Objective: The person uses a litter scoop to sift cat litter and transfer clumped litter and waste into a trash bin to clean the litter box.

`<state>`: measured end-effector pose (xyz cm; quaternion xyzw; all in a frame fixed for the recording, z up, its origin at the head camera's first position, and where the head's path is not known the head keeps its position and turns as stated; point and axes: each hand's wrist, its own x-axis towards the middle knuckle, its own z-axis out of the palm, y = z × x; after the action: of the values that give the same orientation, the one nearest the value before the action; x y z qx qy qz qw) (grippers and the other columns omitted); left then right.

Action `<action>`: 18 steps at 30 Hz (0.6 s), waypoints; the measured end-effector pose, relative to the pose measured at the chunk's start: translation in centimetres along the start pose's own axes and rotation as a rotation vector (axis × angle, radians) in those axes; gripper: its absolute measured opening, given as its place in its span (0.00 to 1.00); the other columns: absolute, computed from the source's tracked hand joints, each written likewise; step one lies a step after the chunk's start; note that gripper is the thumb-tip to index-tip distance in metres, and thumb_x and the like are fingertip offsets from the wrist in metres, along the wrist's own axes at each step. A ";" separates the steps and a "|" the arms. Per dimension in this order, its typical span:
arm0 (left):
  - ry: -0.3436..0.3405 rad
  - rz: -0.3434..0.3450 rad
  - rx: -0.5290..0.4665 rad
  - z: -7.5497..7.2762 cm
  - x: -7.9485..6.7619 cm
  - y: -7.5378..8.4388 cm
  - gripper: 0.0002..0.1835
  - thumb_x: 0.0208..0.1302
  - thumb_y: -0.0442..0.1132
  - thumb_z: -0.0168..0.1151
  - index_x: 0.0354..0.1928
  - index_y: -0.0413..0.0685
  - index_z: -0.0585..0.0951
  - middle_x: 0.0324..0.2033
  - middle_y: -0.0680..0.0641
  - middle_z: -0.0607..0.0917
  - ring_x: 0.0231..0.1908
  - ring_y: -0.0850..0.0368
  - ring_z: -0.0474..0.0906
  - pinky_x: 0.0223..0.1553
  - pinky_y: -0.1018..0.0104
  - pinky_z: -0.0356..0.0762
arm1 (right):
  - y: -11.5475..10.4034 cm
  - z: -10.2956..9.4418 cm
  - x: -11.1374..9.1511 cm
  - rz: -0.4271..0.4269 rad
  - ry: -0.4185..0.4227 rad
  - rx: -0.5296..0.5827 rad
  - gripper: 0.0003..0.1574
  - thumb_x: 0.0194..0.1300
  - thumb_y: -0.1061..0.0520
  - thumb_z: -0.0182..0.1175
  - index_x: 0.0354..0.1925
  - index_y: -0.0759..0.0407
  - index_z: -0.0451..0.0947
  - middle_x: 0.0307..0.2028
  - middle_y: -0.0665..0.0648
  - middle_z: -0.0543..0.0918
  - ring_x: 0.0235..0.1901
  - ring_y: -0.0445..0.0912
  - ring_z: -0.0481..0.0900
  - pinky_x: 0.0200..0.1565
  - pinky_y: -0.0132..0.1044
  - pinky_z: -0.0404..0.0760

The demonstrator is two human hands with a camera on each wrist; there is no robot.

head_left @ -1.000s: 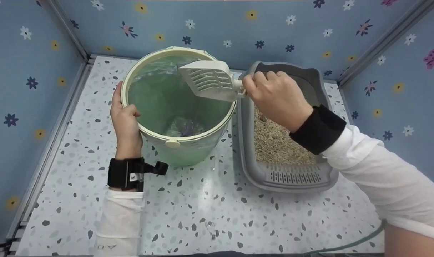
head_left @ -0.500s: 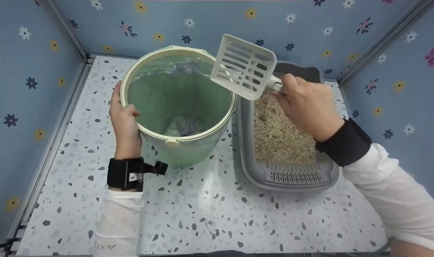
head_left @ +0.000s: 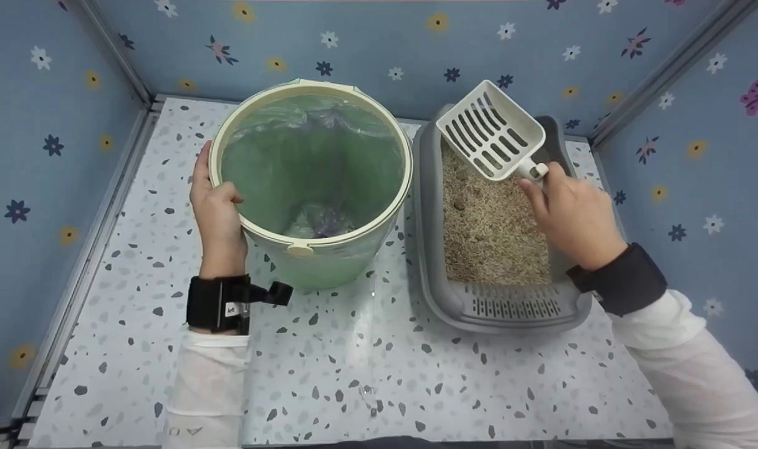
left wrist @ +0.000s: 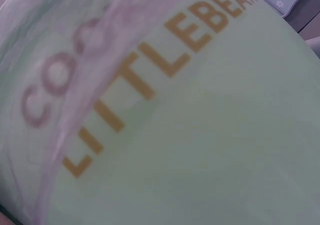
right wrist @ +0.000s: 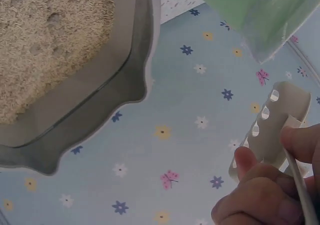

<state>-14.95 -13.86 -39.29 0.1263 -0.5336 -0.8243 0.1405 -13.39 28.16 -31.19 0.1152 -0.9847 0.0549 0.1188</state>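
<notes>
On the speckled table (head_left: 354,380), the green bucket (head_left: 320,272) stands beside the grey tray (head_left: 430,274) of litter (head_left: 494,234). Above the tray I hold the white scoop (head_left: 491,133), my right hand (head_left: 581,215) clamped round its handle (head_left: 531,169), my left hand (head_left: 218,215) gripping the bucket's rim (head_left: 407,168).

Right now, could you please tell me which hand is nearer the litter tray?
The right hand, over the right side of the litter tray, gripping the scoop. The left hand grips the left rim of the bucket, which stands between it and the tray.
</notes>
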 end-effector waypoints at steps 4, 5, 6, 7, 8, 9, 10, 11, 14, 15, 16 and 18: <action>-0.008 0.010 0.002 0.0 0.0 0.0 0.46 0.47 0.19 0.30 0.73 0.54 0.54 0.71 0.54 0.55 0.68 0.59 0.57 0.61 0.58 0.61 | 1.0 1.1 -0.8 0.035 -0.085 0.060 0.28 0.73 0.41 0.42 0.30 0.64 0.66 0.16 0.53 0.66 0.13 0.49 0.65 0.15 0.39 0.63; -0.007 0.012 0.004 0.0 0.0 0.0 0.46 0.47 0.19 0.30 0.73 0.54 0.54 0.71 0.54 0.54 0.68 0.59 0.57 0.62 0.58 0.61 | 1.2 1.4 -1.0 0.048 -0.117 0.083 0.28 0.73 0.41 0.41 0.31 0.65 0.66 0.16 0.54 0.66 0.13 0.48 0.65 0.15 0.39 0.65; -0.005 0.012 0.006 0.0 0.1 0.0 0.46 0.47 0.19 0.30 0.73 0.53 0.54 0.71 0.54 0.54 0.68 0.58 0.57 0.62 0.58 0.61 | 1.4 1.7 -1.2 0.063 -0.149 0.103 0.29 0.73 0.41 0.41 0.31 0.66 0.66 0.17 0.54 0.66 0.13 0.48 0.65 0.15 0.38 0.65; -0.003 0.013 0.008 0.0 0.1 0.0 0.46 0.47 0.19 0.30 0.73 0.53 0.54 0.71 0.53 0.53 0.68 0.58 0.57 0.62 0.58 0.61 | 1.6 2.0 -1.4 0.081 -0.180 0.114 0.29 0.73 0.41 0.40 0.32 0.66 0.66 0.17 0.55 0.67 0.13 0.48 0.66 0.15 0.38 0.66; -0.001 0.012 0.011 0.0 0.1 -0.1 0.46 0.48 0.19 0.30 0.73 0.53 0.54 0.72 0.53 0.53 0.68 0.58 0.57 0.62 0.58 0.61 | 1.8 2.4 -1.6 0.092 -0.204 0.113 0.29 0.73 0.41 0.40 0.32 0.66 0.66 0.18 0.55 0.67 0.14 0.48 0.66 0.14 0.38 0.67; 0.003 0.008 0.013 0.0 0.1 -0.1 0.46 0.48 0.19 0.30 0.73 0.54 0.54 0.72 0.54 0.52 0.68 0.58 0.57 0.62 0.58 0.61 | 2.0 2.7 -1.8 0.101 -0.226 0.108 0.29 0.73 0.41 0.40 0.32 0.66 0.66 0.18 0.55 0.67 0.14 0.47 0.66 0.14 0.38 0.67; 0.005 0.006 0.014 0.0 0.1 -0.1 0.46 0.48 0.19 0.31 0.73 0.54 0.54 0.72 0.54 0.52 0.68 0.58 0.57 0.62 0.58 0.61 | 2.2 3.1 -1.9 0.109 -0.244 0.105 0.29 0.73 0.41 0.40 0.31 0.66 0.66 0.18 0.55 0.67 0.13 0.48 0.67 0.14 0.38 0.67; 0.006 0.005 0.013 0.0 0.1 -0.1 0.46 0.48 0.19 0.31 0.73 0.54 0.54 0.72 0.54 0.52 0.68 0.57 0.57 0.62 0.58 0.61 | 2.4 3.4 -2.1 0.117 -0.260 0.098 0.29 0.73 0.41 0.40 0.31 0.65 0.66 0.18 0.55 0.67 0.13 0.48 0.67 0.14 0.38 0.67; 0.012 -0.002 0.020 0.0 0.1 0.0 0.46 0.48 0.19 0.31 0.73 0.54 0.55 0.72 0.54 0.52 0.68 0.57 0.57 0.62 0.58 0.61 | 3.0 4.3 -2.6 0.135 -0.312 0.051 0.30 0.73 0.40 0.40 0.28 0.63 0.67 0.17 0.55 0.67 0.13 0.48 0.67 0.15 0.39 0.67; 0.013 -0.002 0.023 0.0 0.0 0.0 0.45 0.48 0.19 0.31 0.73 0.54 0.55 0.72 0.54 0.52 0.68 0.57 0.57 0.62 0.57 0.61 | 3.1 4.6 -2.7 0.145 -0.333 0.039 0.30 0.72 0.39 0.40 0.27 0.62 0.67 0.17 0.55 0.67 0.14 0.48 0.68 0.15 0.39 0.66; 0.013 -0.001 0.024 0.0 0.0 0.0 0.45 0.48 0.19 0.31 0.73 0.54 0.55 0.72 0.54 0.52 0.68 0.56 0.57 0.62 0.57 0.61 | 3.3 4.9 -2.8 0.157 -0.361 0.034 0.31 0.72 0.38 0.39 0.26 0.61 0.67 0.17 0.54 0.67 0.14 0.48 0.68 0.15 0.39 0.66; 0.016 -0.004 0.032 0.0 0.0 0.0 0.45 0.48 0.19 0.31 0.73 0.55 0.55 0.72 0.54 0.51 0.68 0.56 0.58 0.62 0.56 0.61 | 3.6 5.5 -3.0 0.173 -0.411 0.010 0.31 0.72 0.37 0.39 0.25 0.59 0.67 0.17 0.54 0.68 0.15 0.49 0.69 0.16 0.39 0.66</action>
<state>-14.94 -13.87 -39.29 0.1362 -0.5452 -0.8150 0.1411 -12.61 31.60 -37.50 0.0398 -0.9941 0.0453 -0.0902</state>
